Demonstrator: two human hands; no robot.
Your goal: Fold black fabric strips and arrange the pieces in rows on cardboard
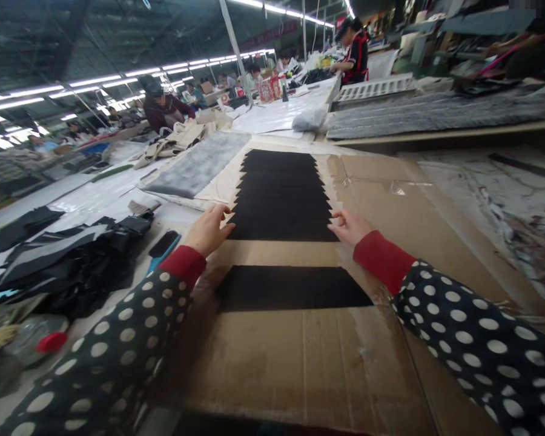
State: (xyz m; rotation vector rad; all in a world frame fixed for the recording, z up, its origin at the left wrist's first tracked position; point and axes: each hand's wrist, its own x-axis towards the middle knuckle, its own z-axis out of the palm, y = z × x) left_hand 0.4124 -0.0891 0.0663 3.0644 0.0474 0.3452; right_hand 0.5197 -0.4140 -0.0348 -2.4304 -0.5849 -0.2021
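Note:
A stack of overlapping black fabric strips lies on the cardboard, its slanted ends making sawtooth sides. My left hand is at the left edge of the nearest strips, thumb and forefinger apart, the fingertips at or very close to the fabric. At the opposite edge, my right hand has its thumb and forefinger slightly apart beside the points; whether they touch cannot be told. Closer to me, a single black strip with slanted ends lies flat, separate from the stack.
Cardboard covers the work surface. Loose black scraps, a blue-handled tool and a red-capped bottle are at left. A grey sheet lies beyond. Grey padding is at back right. Other people work farther off.

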